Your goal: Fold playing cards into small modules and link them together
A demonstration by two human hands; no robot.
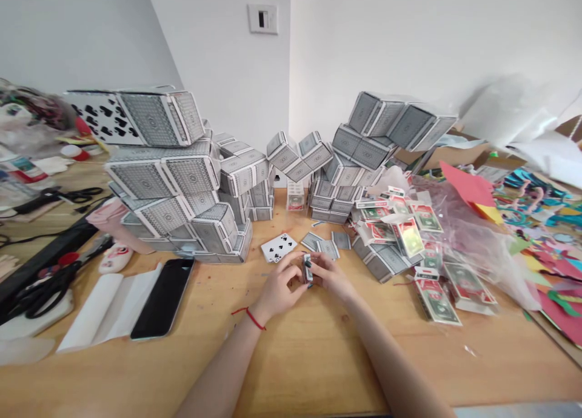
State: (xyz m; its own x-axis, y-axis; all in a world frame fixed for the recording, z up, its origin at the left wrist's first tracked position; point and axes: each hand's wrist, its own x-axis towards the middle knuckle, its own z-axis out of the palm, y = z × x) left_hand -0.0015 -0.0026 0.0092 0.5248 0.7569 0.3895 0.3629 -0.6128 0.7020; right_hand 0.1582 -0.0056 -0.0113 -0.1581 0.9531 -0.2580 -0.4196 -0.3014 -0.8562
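Both of my hands meet at the middle of the wooden table [295, 357]. My left hand [279, 288] and my right hand [331, 274] are closed around a small stack of playing cards [308, 268], held on edge between the fingers. A red string is tied on my left wrist. Just beyond the hands a spade card [278, 247] lies face up, and a few cards [326, 243] lie face down beside it.
Structures of folded grey-backed cards rise at the left [173, 175] and at the back right [364, 145]. Wrapped card packs [409, 230] are heaped at the right beside coloured paper scraps [545, 236]. A black phone [162, 297], white paper and scissors [40, 291] lie at the left.
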